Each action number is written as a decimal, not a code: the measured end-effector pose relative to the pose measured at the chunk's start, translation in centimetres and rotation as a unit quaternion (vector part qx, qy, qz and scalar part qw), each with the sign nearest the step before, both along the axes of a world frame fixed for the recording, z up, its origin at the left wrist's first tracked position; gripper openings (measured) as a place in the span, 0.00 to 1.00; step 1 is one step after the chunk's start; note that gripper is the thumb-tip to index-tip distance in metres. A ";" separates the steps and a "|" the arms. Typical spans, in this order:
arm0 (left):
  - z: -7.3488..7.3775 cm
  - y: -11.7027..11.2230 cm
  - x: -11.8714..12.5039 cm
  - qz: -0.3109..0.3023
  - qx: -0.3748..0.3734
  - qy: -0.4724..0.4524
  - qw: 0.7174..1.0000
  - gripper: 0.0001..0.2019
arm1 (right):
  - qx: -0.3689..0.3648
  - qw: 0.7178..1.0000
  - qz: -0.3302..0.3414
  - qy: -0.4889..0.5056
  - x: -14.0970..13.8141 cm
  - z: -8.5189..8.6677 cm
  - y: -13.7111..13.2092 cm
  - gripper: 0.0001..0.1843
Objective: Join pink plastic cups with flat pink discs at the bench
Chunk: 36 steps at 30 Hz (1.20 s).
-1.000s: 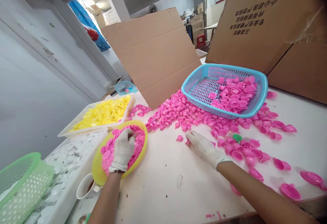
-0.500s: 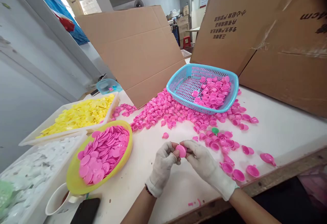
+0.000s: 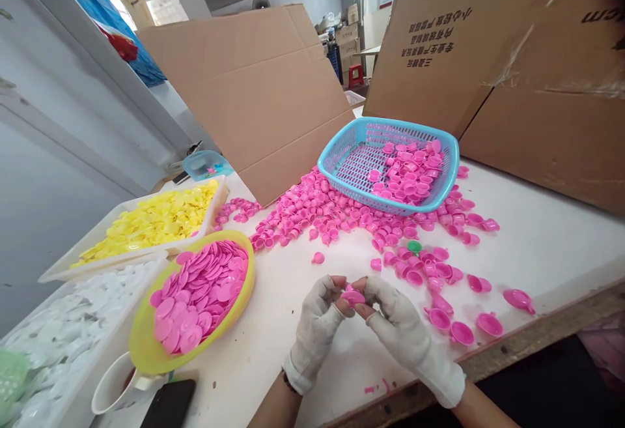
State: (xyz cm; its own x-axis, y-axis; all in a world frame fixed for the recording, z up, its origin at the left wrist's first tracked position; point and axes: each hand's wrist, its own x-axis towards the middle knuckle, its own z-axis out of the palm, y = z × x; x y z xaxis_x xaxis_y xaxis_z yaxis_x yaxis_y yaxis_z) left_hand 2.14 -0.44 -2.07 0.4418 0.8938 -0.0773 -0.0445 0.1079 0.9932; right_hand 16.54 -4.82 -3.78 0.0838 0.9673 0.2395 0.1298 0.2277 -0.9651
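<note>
Both hands wear white gloves with bare fingertips and meet above the white table. Between them is a small pink toy saucer [image 3: 353, 297], tilted, with a bit of pink plastic showing above it, partly hidden by the fingers. My left hand [image 3: 319, 320] pinches it from the left, fingers closed. From the other side my right hand [image 3: 398, 324] grips it with thumb and fingers. Loose pink toy cups [image 3: 439, 275] lie to the right of the hands, with one green cup [image 3: 414, 247] among them. A yellow bowl [image 3: 141, 343] of pink saucers [image 3: 195, 301] stands to the left.
A blue basket [image 3: 385, 204] with pink cups rests on a heap of cups [image 3: 317, 206]. Cardboard sheets [image 3: 254, 96] stand behind. Trays of yellow pieces [image 3: 156, 219] and white pieces [image 3: 73, 330], a mug [image 3: 110, 385] and a black phone [image 3: 168, 405] are at left.
The pink saucer has turned from facing me to a flatter tilt, and more pink plastic shows above it. Both hands sit slightly lower in view and still hold it.
</note>
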 end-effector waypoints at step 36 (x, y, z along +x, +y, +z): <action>0.3 -1.6 -0.6 -0.013 0.274 0.092 0.957 0.15 | 0.031 0.999 -0.009 -0.038 0.3 -1.8 -2.1 0.17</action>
